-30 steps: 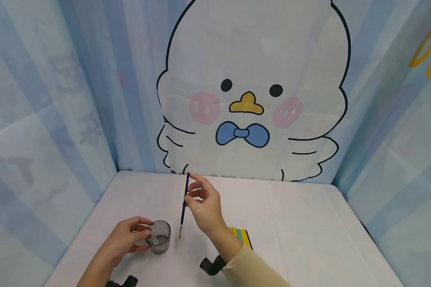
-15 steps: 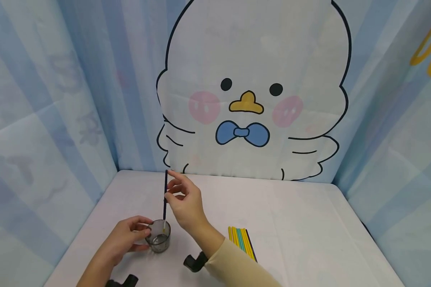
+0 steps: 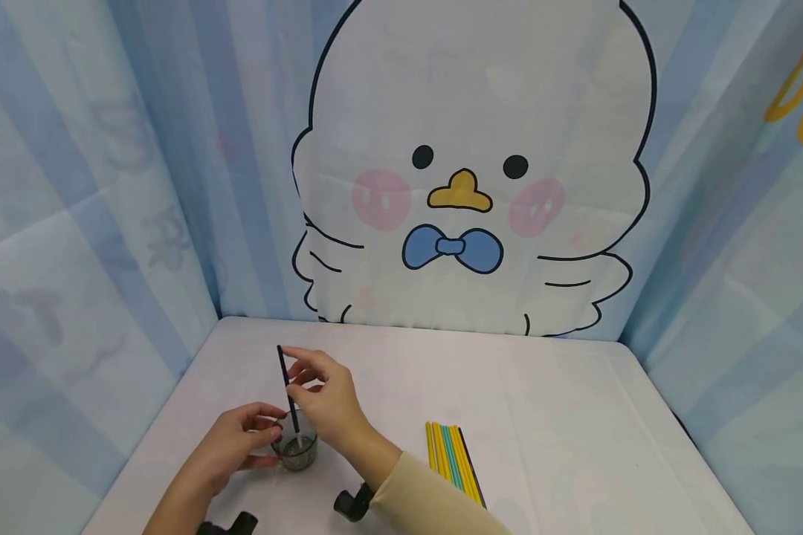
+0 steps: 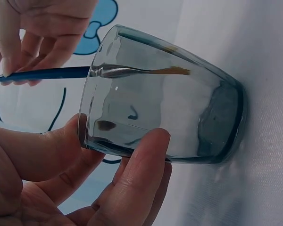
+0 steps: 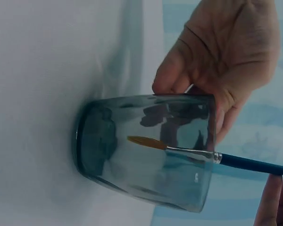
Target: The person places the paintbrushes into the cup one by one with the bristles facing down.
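Blue-and-white curtains close in the left, back and right sides, the back one printed with a huge chick in a blue bow tie. Under it spreads the white-covered table, its far edge running along the foot of the curtain, its two sides fanning out towards me. A person's arms reach in from the near side, the right one in a cream sleeve.

The left hand grips the glass from the left, with white cloth between its wrist and the table's left edge. The right hand is up above the rim, thumb and fingers pinching the brush, one fingertip at the top end of the handle. Past both hands, white tabletop runs on to the back edge, leaving room that way.

To the right, well apart from the glass, yellow, teal and dark sticks lie side by side, partly hidden by the sleeve; a broad stretch of white separates them from the right edge. The glass is smoky and see-through, upright on the table, left of the middle. Black brackets sit at the wrists. The brush slants down through the glass's mouth; I can't tell whether it touches the rim. Its brown bristles stop short of the bottom.
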Demonstrator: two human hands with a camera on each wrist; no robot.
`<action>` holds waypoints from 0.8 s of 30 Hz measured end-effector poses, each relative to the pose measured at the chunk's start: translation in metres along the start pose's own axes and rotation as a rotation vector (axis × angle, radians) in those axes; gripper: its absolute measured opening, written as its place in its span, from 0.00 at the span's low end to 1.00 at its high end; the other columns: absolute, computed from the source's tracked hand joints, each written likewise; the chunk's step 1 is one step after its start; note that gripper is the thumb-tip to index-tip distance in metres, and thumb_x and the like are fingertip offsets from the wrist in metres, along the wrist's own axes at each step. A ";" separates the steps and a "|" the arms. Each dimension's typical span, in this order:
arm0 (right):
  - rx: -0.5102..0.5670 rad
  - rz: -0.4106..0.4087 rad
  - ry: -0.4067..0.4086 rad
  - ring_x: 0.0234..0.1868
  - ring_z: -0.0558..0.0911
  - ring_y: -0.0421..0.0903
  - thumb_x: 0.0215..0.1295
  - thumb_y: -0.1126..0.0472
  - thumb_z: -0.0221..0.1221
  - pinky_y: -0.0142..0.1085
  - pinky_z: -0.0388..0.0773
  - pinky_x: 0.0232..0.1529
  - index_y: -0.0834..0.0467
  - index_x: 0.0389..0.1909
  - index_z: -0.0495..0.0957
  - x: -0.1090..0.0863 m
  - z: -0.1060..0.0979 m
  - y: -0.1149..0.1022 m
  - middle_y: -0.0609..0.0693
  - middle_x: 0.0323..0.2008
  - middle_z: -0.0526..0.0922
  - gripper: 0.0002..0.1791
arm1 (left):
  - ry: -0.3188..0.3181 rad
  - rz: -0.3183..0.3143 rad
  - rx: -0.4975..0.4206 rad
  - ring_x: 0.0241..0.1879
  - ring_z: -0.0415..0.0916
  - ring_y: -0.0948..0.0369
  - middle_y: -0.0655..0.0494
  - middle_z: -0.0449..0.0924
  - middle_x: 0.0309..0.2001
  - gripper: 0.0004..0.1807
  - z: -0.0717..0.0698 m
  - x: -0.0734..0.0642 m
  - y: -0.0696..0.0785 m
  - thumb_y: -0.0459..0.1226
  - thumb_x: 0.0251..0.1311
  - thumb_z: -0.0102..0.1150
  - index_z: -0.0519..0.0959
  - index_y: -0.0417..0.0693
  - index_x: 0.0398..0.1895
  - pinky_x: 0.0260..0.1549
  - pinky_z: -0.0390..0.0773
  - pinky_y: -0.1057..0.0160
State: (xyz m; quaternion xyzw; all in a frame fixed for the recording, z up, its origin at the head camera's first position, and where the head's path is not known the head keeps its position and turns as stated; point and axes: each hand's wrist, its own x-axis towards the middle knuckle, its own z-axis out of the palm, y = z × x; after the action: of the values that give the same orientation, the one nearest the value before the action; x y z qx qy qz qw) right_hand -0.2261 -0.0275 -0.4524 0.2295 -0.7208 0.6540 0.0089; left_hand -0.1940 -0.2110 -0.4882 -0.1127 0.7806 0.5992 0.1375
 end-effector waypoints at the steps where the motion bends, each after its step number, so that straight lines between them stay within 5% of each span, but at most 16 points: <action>1: -0.005 -0.001 -0.004 0.46 0.82 0.34 0.70 0.72 0.65 0.28 0.85 0.49 0.40 0.68 0.82 0.000 0.001 0.001 0.50 0.47 0.85 0.31 | 0.003 -0.003 0.000 0.47 0.84 0.53 0.40 0.81 0.54 0.20 0.000 0.000 0.000 0.29 0.75 0.61 0.77 0.35 0.66 0.40 0.95 0.50; 15: -0.117 -0.030 -0.066 0.46 0.84 0.32 0.71 0.74 0.63 0.25 0.86 0.51 0.44 0.68 0.83 -0.003 0.011 0.019 0.50 0.47 0.87 0.31 | -0.004 0.025 -0.005 0.47 0.85 0.54 0.34 0.81 0.57 0.20 0.000 -0.004 0.003 0.28 0.74 0.61 0.77 0.33 0.67 0.40 0.95 0.50; 24: -0.059 0.063 -0.046 0.49 0.88 0.34 0.74 0.72 0.62 0.24 0.87 0.50 0.40 0.69 0.81 -0.009 0.006 0.027 0.47 0.49 0.90 0.30 | -0.003 0.026 -0.011 0.46 0.85 0.53 0.36 0.82 0.54 0.19 0.000 -0.004 0.003 0.28 0.75 0.60 0.76 0.31 0.65 0.41 0.95 0.49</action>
State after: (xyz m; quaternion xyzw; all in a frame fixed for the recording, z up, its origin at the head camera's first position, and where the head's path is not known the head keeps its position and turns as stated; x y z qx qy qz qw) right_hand -0.2257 -0.0292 -0.4815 0.2214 -0.7465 0.6271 -0.0213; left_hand -0.1909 -0.2101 -0.4840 -0.1023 0.7785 0.6054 0.1303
